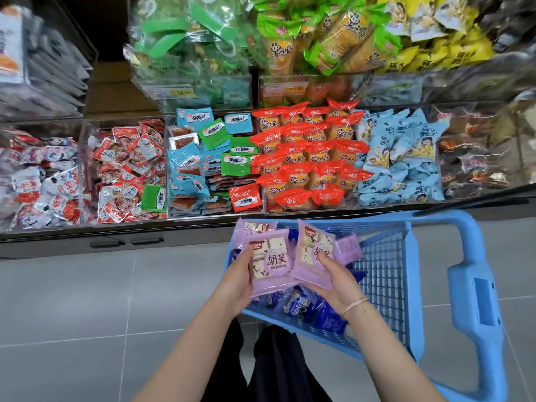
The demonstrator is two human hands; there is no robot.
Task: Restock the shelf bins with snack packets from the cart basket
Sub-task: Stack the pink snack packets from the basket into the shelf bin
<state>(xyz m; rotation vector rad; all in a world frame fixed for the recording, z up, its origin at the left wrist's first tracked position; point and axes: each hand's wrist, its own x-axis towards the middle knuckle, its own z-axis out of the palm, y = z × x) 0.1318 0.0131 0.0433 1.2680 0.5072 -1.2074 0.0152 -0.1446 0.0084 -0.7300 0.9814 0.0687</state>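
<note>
**A:** Where are the packets now?

**B:** Over the near left corner of the blue cart basket [385,274]. The left hand [242,278] is clamped on one lilac packet [268,264], thumb on its face and fingers underneath. The right hand [333,278] is closed on a second lilac packet [314,252] the same way. The two hands are side by side, nearly touching. More lilac packets sit just behind them, and dark blue packets [304,307] lie in the basket below.

**A:** How should the step be done well?

**B:** I'd say lift both clear of the basket rim first, keeping the grip flat so the soft wrappers don't crumple. Then find the matching bin. None of the shelf bins [214,166] in sight shows lilac stock, so the right bin may be out of view, and dropping them among the red or blue packs would be a mistake.

**A:** Which way do they point?

**B:** Each long axis runs roughly away from the person, toward the shelf. The printed faces are up, with the brand label at the far end. The left packet leans slightly left, the right one slightly right.
</note>
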